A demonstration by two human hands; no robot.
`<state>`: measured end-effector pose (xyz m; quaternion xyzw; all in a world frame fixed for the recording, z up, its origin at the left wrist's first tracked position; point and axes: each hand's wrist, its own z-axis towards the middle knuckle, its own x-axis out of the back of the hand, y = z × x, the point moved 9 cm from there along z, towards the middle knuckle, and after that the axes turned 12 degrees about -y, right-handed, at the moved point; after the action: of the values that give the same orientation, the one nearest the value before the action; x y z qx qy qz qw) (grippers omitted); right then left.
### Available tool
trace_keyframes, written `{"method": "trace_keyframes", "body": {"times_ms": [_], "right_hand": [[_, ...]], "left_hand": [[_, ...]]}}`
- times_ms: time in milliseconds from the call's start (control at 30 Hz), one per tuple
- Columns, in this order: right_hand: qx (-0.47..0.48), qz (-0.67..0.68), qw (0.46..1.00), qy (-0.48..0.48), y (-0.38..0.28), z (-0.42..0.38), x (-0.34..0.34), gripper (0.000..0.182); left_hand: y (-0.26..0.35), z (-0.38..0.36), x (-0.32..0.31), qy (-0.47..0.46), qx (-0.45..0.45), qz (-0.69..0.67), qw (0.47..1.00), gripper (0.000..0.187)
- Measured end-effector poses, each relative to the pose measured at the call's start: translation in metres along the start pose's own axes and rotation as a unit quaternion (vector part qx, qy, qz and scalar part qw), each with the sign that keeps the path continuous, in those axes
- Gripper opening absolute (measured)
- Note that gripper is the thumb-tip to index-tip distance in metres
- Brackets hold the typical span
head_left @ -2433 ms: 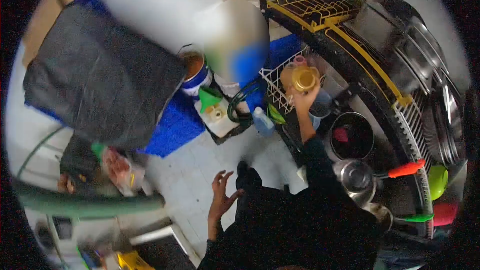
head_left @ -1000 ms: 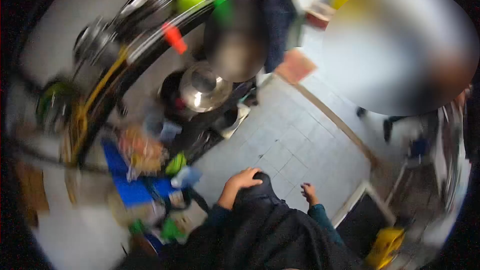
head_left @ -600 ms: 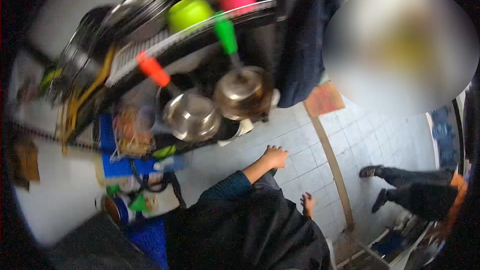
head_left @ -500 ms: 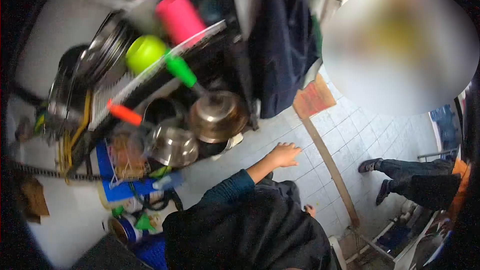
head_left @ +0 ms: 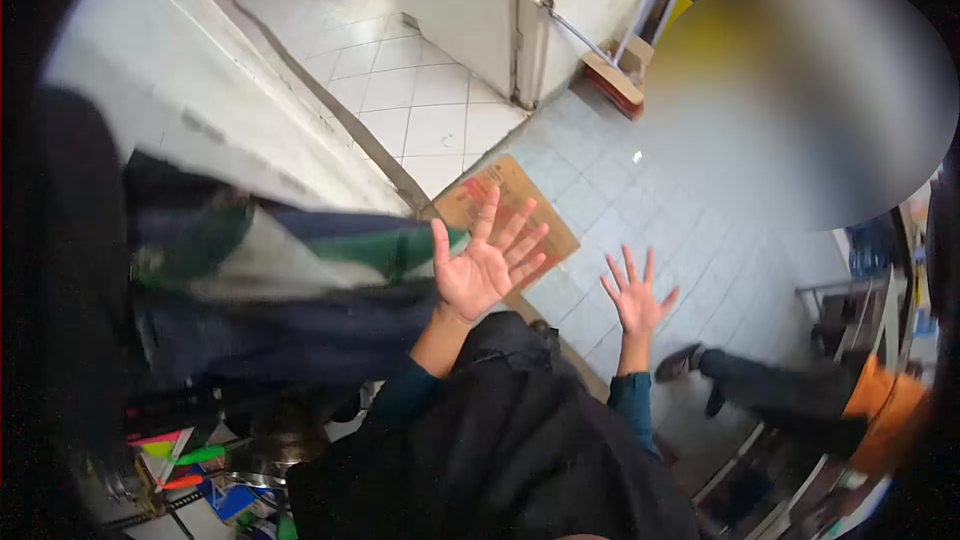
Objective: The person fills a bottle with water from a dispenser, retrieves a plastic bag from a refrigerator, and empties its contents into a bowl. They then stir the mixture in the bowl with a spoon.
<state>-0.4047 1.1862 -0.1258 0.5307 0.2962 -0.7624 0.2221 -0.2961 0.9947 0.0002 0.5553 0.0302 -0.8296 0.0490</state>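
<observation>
My left hand (head_left: 480, 265) is raised with its palm toward me and fingers spread, holding nothing. Behind it in the view lies a flat piece of cardboard (head_left: 545, 225) on the tiled floor. My right hand (head_left: 637, 302) is also up, palm toward me and fingers apart, with bare floor tiles (head_left: 590, 325) behind it. Dark cloth (head_left: 300, 340) hangs to the left of my left hand. Black clothing (head_left: 520, 440) covers my body below both hands.
A doorway beside a white door (head_left: 455, 10) stands ahead. A broom (head_left: 612, 90) leans near the wall. At right, a person in dark trousers (head_left: 770, 390) stands close by. Pots and bright-handled utensils (head_left: 200, 455) are at lower left.
My view has swung left toward the doorway, and the pot rack has slipped to the lower left. Both hands have come up, palms now facing me with fingers spread.
</observation>
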Motion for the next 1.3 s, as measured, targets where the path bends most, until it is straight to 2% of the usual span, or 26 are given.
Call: {"method": "trace_keyframes", "body": {"times_ms": [33, 67, 133, 200, 233, 267, 300, 333, 400, 433, 500, 533, 567, 600, 667, 733, 833, 900, 933, 967, 1000, 1033, 1067, 1200, 1233, 1300], "right_hand": [[-0.052, -0.004, 0.997, -0.063, 0.010, 0.060, -0.019, 0.072], [-0.109, -0.059, 0.992, -0.023, 0.023, 0.106, -0.009, 0.065], [-0.212, -0.182, 0.959, 0.042, 0.041, 0.188, 0.021, 0.051], [-0.303, -0.431, 0.849, 0.040, 0.059, 0.256, 0.119, 0.026], [-0.305, -0.400, 0.858, 0.108, 0.071, 0.282, 0.135, 0.015], [-0.313, -0.342, 0.871, 0.163, 0.080, 0.302, 0.155, 0.013], [-0.316, -0.301, 0.882, 0.177, 0.087, 0.320, 0.188, 0.012], [-0.310, -0.276, 0.885, 0.209, 0.088, 0.332, 0.216, 0.010], [-0.300, -0.228, 0.911, 0.170, 0.086, 0.353, 0.283, 0.009], [-0.256, -0.242, 0.884, 0.307, 0.071, 0.345, 0.315, 0.014], [-0.275, -0.188, 0.830, 0.447, 0.054, 0.316, 0.383, 0.033], [-0.307, -0.211, 0.786, 0.494, 0.045, 0.320, 0.377, 0.032], [-0.341, -0.290, 0.787, 0.426, 0.035, 0.325, 0.404, 0.033], [-0.378, -0.352, 0.752, 0.410, 0.030, 0.334, 0.417, 0.033], [-0.448, -0.470, 0.667, 0.365, 0.026, 0.374, 0.428, 0.032], [-0.494, -0.634, 0.554, 0.215, 0.031, 0.440, 0.432, 0.031], [-0.414, -0.790, 0.448, -0.066, 0.072, 0.558, 0.430, 0.030], [-0.393, -0.801, 0.426, -0.151, 0.125, 0.645, 0.441, 0.030], [-0.384, -0.823, 0.358, -0.219, 0.165, 0.693, 0.463, 0.022], [-0.519, -0.722, 0.456, 0.028, 0.184, 0.739, 0.471, 0.020], [-0.548, -0.629, 0.552, 0.016, 0.230, 0.784, 0.454, 0.017], [-0.604, -0.599, 0.526, 0.029, 0.267, 0.829, 0.455, 0.018], [-0.601, -0.547, 0.582, 0.024, 0.312, 0.871, 0.460, 0.018], [-0.559, -0.592, 0.566, -0.128, 0.482, 1.045, 0.419, 0.022], [-0.557, -0.593, 0.560, -0.158, 0.519, 1.079, 0.406, 0.024], [-0.568, -0.585, 0.567, -0.120, 0.574, 1.132, 0.392, 0.027]], "left_hand": [[0.017, 0.020, 0.008, 0.008, -0.019, 0.015, 1.000, 0.071], [0.035, 0.034, 0.013, 0.034, -0.043, 0.038, 0.998, 0.066], [0.081, 0.022, 0.071, 0.247, -0.124, 0.138, 0.951, 0.051], [0.126, 0.002, 0.127, 0.338, -0.235, 0.101, 0.906, 0.016], [0.142, 0.003, 0.135, 0.354, -0.270, 0.069, 0.893, 0.002], [0.160, 0.008, 0.152, 0.294, -0.263, 0.058, 0.917, 0.007], [0.176, -0.001, 0.168, 0.378, -0.308, 0.048, 0.872, 0.013], [0.189, -0.006, 0.184, 0.414, -0.342, -0.013, 0.844, 0.012], [0.226, -0.006, 0.229, 0.445, -0.388, -0.038, 0.806, 0.013], [0.253, 0.018, 0.237, 0.433, -0.416, -0.059, 0.797, 0.012], [0.290, 0.055, 0.242, 0.428, -0.467, -0.107, 0.766, 0.011], [0.326, 0.090, 0.240, 0.410, -0.460, -0.063, 0.785, 0.009], [0.353, 0.119, 0.238, 0.400, -0.450, -0.038, 0.798, 0.008], [0.381, 0.149, 0.236, 0.391, -0.439, -0.011, 0.809, 0.007], [0.436, 0.198, 0.249, 0.378, -0.402, 0.026, 0.834, 0.005], [0.489, 0.242, 0.265, 0.377, -0.368, 0.037, 0.849, 0.004], [0.556, 0.293, 0.295, 0.371, -0.365, 0.013, 0.853, 0.004], [0.595, 0.301, 0.301, 0.413, -0.385, 0.022, 0.825, 0.005], [0.616, 0.310, 0.301, 0.415, -0.387, 0.018, 0.823, 0.007], [0.637, 0.312, 0.301, 0.423, -0.401, 0.005, 0.812, 0.008], [0.656, 0.310, 0.300, 0.428, -0.416, -0.007, 0.802, 0.008], [0.677, 0.308, 0.302, 0.431, -0.432, -0.021, 0.792, 0.009], [0.702, 0.299, 0.299, 0.448, -0.462, 0.000, 0.765, 0.009], [0.789, 0.245, 0.286, 0.472, -0.595, 0.041, 0.649, 0.009], [0.804, 0.218, 0.299, 0.510, -0.624, 0.016, 0.591, 0.010], [0.848, 0.193, 0.322, 0.522, -0.669, -0.041, 0.528, 0.013]]}}
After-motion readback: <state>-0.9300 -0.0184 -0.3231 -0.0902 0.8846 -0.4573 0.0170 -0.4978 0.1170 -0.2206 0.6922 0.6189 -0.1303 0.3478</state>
